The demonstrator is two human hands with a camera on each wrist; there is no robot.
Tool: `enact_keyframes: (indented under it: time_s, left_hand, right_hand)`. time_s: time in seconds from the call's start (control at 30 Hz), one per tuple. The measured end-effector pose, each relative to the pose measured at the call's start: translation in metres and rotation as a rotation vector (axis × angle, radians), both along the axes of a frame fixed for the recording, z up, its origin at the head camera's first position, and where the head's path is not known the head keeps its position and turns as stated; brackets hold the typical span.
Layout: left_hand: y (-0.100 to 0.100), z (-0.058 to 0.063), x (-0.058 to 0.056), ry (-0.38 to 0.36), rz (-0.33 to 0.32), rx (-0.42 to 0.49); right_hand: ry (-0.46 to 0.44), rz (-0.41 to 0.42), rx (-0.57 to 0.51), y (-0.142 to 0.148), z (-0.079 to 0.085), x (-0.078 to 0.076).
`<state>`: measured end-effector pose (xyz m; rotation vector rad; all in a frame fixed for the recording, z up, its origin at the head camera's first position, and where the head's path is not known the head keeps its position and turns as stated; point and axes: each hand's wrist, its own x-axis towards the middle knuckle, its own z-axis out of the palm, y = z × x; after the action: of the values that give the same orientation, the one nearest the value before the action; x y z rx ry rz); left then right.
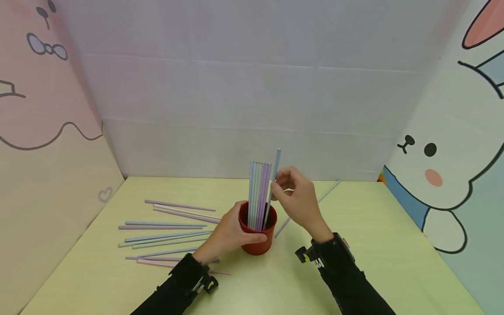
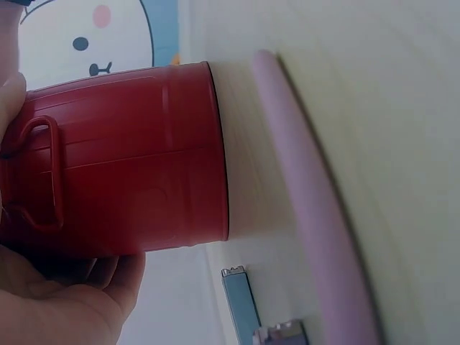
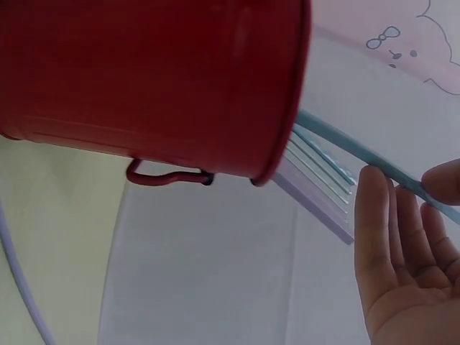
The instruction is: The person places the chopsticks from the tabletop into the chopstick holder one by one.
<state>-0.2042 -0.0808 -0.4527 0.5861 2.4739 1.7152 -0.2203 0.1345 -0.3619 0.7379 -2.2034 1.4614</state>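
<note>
Cup (image 1: 257, 248) upright on worktop (image 1: 366, 271), its side gripped by curled left hand (image 1: 232, 232). Blue straw (image 1: 277, 164) pinched between thumb and fingers of right hand (image 1: 297, 199), lower end inside the cup, beside the straw bundle (image 1: 258, 188). Bundle might be splayed if the straw is pushed sideways; cup might be tipped if left grip is slackened.

Both wrist views close beside bucket (image 2: 136, 172)
</note>
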Motion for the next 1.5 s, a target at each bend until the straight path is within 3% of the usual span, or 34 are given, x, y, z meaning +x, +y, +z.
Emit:
enact_keyframes:
  time_s: [0.23, 0.43, 0.87, 1.0, 1.2, 1.37, 1.5]
  left_hand:
    - [0.001, -0.001, -0.001, 0.019, -0.016, -0.001]
    - [0.002, -0.002, -0.001, 0.021, -0.024, 0.001]
    - [0.003, -0.003, -0.002, 0.023, -0.011, -0.008]
    - [0.004, -0.003, -0.002, 0.022, -0.006, -0.006]
    - [0.003, -0.003, -0.001, 0.014, 0.0, 0.002]
    - [0.002, -0.004, 0.0, 0.007, 0.004, -0.001]
    - [0.0, -0.004, -0.001, -0.004, 0.01, 0.005]
  right_hand:
    - [-0.015, -0.103, 0.099, 0.0, -0.022, -0.002]
    - [-0.045, -0.13, 0.124, 0.001, -0.033, -0.002]
    - [-0.087, -0.195, 0.174, 0.011, -0.037, -0.005]
    - [-0.067, -0.238, 0.188, 0.029, -0.031, -0.016]
    - [-0.048, -0.337, 0.27, 0.073, -0.025, -0.047]
    - [-0.162, -0.388, 0.374, 0.11, -0.033, -0.064]
    - [-0.25, -0.443, 0.456, 0.123, -0.043, -0.073]
